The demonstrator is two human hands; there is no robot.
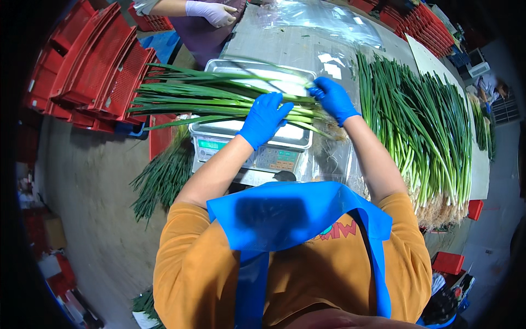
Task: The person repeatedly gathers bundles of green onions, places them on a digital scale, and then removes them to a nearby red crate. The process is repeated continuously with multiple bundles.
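Observation:
Both my hands wear blue gloves over a bench scale (276, 158) with a metal pan (296, 138) and a lit green display (212, 145). Spring onions (203, 104) lie across the pan, green tops to the left and roots to the right. My left hand (265, 119) curls over the stalks near their white ends, its fingertips partly hidden among them. At the root end, my right hand (332, 100) is closed around a spring onion stalk (296, 82), which is smeared by motion along the far side of the pan.
A large heap of spring onions (422, 131) covers the table's right. Plastic bags (323, 22) lie at the far side, paper slips (332, 70) nearer. Stacked red crates (93, 66) stand left. Across the table is a person's white-gloved hand (213, 13). More onions (167, 170) hang below the scale's left.

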